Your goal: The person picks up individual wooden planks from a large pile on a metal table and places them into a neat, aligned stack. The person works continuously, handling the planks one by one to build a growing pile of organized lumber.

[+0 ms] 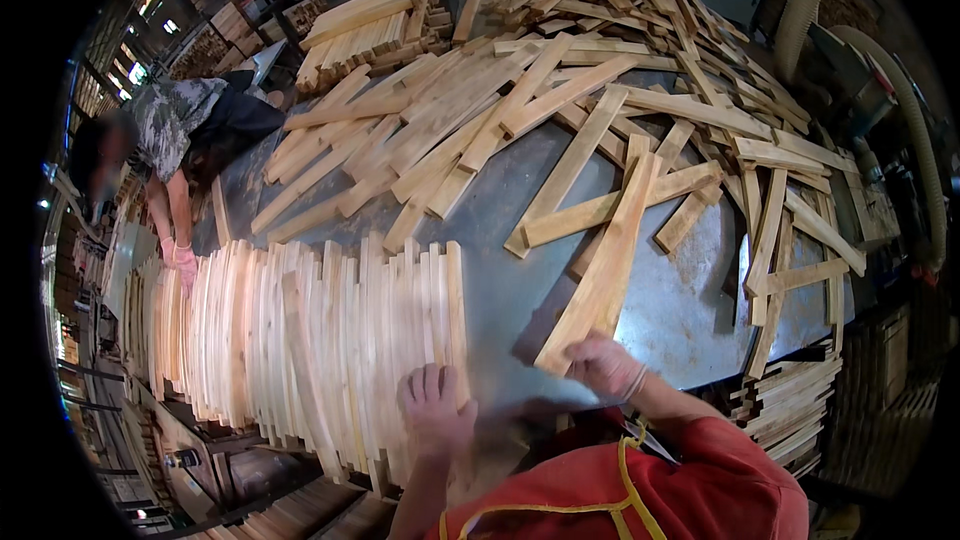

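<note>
My right hand point(605, 365) is closed on the near end of a pale wooden board point(606, 270), whose far end tilts up over other loose boards. To the left, a long row of boards point(330, 330) stands on edge, packed side by side. My left hand point(437, 410) lies on the right end of this row, fingers stretched over the board edges, somewhat blurred. One board point(308, 370) lies slanted on top of the row.
A large heap of loose boards point(600, 0) covers the far and right parts of the metal table point(490, 310). A neat stack point(360, 25) stands at the back left. At the far left a co-worker point(185, 130) bends over the row, gloved hand touching it. Ribbed hoses point(915, 130) hang at right.
</note>
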`<control>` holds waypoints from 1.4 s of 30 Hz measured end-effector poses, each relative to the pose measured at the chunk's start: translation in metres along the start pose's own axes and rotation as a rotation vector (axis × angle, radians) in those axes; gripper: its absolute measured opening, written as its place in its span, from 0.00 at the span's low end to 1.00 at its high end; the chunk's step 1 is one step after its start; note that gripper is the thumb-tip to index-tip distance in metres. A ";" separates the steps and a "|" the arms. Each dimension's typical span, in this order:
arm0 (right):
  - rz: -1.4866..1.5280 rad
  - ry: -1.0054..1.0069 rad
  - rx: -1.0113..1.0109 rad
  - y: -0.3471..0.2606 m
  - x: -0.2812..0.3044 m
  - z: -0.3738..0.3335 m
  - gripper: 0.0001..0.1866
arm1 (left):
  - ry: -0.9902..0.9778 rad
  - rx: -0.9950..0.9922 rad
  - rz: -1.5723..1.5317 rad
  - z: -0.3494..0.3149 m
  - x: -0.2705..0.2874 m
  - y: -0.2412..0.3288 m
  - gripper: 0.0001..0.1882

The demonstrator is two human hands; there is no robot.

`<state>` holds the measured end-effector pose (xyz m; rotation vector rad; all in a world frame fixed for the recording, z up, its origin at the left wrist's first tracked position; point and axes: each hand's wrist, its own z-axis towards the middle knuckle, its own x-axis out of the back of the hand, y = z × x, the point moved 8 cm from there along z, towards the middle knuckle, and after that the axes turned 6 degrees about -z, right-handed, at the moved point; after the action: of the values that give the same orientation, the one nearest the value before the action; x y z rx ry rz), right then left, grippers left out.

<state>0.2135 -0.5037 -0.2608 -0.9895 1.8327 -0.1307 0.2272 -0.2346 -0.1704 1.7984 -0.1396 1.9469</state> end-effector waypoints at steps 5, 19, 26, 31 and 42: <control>-0.575 0.030 -0.107 0.106 0.004 -0.011 0.24 | -0.002 -0.030 0.026 -0.006 -0.005 -0.004 0.32; -1.278 -0.396 0.321 0.058 -0.038 0.095 0.26 | -0.091 0.043 0.008 0.006 -0.030 0.003 0.41; -1.920 0.556 0.878 -0.257 -0.085 0.170 0.32 | -0.159 0.129 0.171 -0.011 -0.043 -0.011 0.37; -2.383 0.792 0.466 -0.268 -0.022 0.233 0.33 | 0.004 0.055 -0.060 -0.002 -0.043 -0.021 0.36; -1.703 1.157 0.404 -0.158 0.110 0.035 0.47 | -0.130 0.103 -0.026 -0.007 -0.030 -0.013 0.38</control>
<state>0.3144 -0.6705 -0.2789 -2.0842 1.0663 -2.3337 0.2268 -0.2289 -0.2028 1.9837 -0.0593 1.8496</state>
